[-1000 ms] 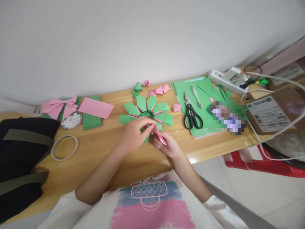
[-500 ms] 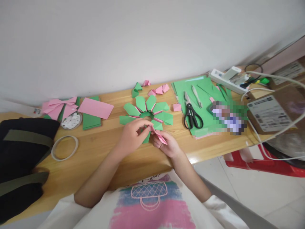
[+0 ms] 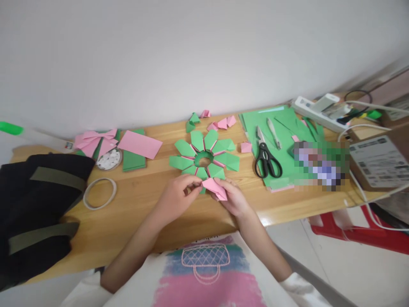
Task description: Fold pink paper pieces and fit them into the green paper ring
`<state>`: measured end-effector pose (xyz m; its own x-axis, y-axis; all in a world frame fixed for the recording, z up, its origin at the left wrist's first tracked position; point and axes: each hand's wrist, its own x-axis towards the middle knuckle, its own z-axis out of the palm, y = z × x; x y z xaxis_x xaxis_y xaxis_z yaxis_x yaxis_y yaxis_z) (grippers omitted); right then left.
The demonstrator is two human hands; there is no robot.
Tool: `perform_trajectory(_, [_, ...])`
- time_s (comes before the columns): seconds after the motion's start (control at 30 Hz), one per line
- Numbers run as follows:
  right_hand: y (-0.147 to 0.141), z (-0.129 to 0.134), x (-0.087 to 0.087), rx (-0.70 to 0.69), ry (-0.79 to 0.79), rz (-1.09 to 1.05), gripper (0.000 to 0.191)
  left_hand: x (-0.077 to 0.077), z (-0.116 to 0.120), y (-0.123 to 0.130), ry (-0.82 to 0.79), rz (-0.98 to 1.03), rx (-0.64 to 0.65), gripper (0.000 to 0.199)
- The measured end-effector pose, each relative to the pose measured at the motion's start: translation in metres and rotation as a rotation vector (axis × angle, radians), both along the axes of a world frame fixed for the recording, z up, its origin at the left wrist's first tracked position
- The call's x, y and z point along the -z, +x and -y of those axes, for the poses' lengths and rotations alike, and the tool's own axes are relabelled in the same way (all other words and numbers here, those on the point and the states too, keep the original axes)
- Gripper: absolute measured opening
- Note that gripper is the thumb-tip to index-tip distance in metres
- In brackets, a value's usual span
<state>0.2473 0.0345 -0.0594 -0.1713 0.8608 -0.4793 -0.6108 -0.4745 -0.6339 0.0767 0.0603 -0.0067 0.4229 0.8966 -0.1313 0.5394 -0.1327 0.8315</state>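
A folded pink paper piece (image 3: 216, 187) is held between my two hands, its wide face turned up toward me. My right hand (image 3: 235, 198) grips its right side, the thumb lying on top. At its left tip, the thumb and fingers of my left hand (image 3: 179, 194) pinch the paper. Just beyond my hands lies a ring of green folded paper petals (image 3: 183, 148) with pink edges showing between them; my hands cover part of its near side. A small pink folded piece (image 3: 246, 147) rests to the right of the ring.
Black-handled scissors (image 3: 267, 161) and a white cutter (image 3: 274, 133) lie on green sheets (image 3: 287, 115). Left are a pink paper rectangle (image 3: 140, 144), a pink bow (image 3: 96, 140), a tape roll (image 3: 99, 194) and a dark bag (image 3: 47, 200). A power strip (image 3: 319, 113) and cardboard box (image 3: 380, 162) stand right.
The pink paper has turned from nearly edge-on to show its wide face. My hands have drawn slightly back from the green ring, uncovering more of it. The whole view has shifted a little.
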Motion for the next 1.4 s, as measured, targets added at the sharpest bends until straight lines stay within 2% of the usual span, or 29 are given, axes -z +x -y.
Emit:
perform_trajectory(0.1, [-0.001,0.004,-0.005,0.000,0.022,0.051,0.033,-0.001,0.000,-0.007,-0.024,-0.041,0.010,0.018])
perform_trajectory(0.17, [0.000,0.010,-0.013,-0.099,0.103,0.173,0.029,-0.001,0.001,-0.014,-0.030,-0.069,-0.010,0.019])
perform_trajectory(0.27, [0.004,0.022,-0.030,-0.468,0.363,0.623,0.026,0.002,0.002,-0.029,-0.048,-0.071,-0.093,0.020])
perform_trajectory(0.37, [0.008,0.034,-0.049,-0.812,0.507,0.989,0.033,0.007,0.004,-0.044,-0.087,-0.026,-0.207,0.021])
perform_trajectory(0.43, [0.011,0.041,-0.061,-0.935,0.572,1.082,0.038,0.011,0.005,-0.051,-0.097,0.005,-0.257,0.021])
perform_trajectory(0.53, [0.022,0.041,-0.076,-1.014,0.634,1.031,0.031,0.015,0.003,-0.057,-0.078,0.051,-0.296,0.021])
perform_trajectory(0.6, [0.034,0.031,-0.080,-0.919,0.632,1.006,0.026,0.016,0.000,-0.059,-0.050,0.075,-0.319,0.020])
perform_trajectory(0.67, [0.052,0.010,-0.078,-0.635,0.554,1.210,0.026,0.017,-0.005,-0.060,-0.026,0.086,-0.335,0.019])
perform_trajectory(0.73, [0.070,-0.017,-0.068,-0.272,0.307,1.544,0.025,0.017,-0.010,-0.060,0.000,0.092,-0.333,0.019])
perform_trajectory(0.77, [0.078,-0.031,-0.062,-0.146,0.154,1.693,0.026,0.017,-0.013,-0.060,0.014,0.096,-0.323,0.019])
perform_trajectory(0.8, [0.085,-0.044,-0.056,-0.105,0.065,1.769,0.030,0.017,-0.017,-0.059,0.025,0.100,-0.312,0.019])
perform_trajectory(0.9, [0.092,-0.072,-0.040,-0.082,0.042,1.813,0.046,0.017,-0.025,-0.058,0.040,0.094,-0.275,0.021])
perform_trajectory(1.03, [0.085,-0.083,-0.030,-0.074,0.033,1.827,0.044,0.016,-0.031,-0.063,0.060,0.023,-0.183,0.023])
perform_trajectory(1.17, [0.085,-0.077,-0.028,-0.100,0.082,1.809,0.030,0.008,-0.031,-0.075,0.099,-0.084,-0.146,0.027])
perform_trajectory(1.3, [0.086,-0.058,-0.027,-0.132,0.244,1.809,0.031,-0.003,-0.023,-0.080,0.189,-0.104,-0.229,0.027])
perform_trajectory(1.4, [0.078,-0.041,-0.023,-0.188,0.380,1.820,0.032,-0.010,-0.013,-0.071,0.270,-0.048,-0.280,0.022])
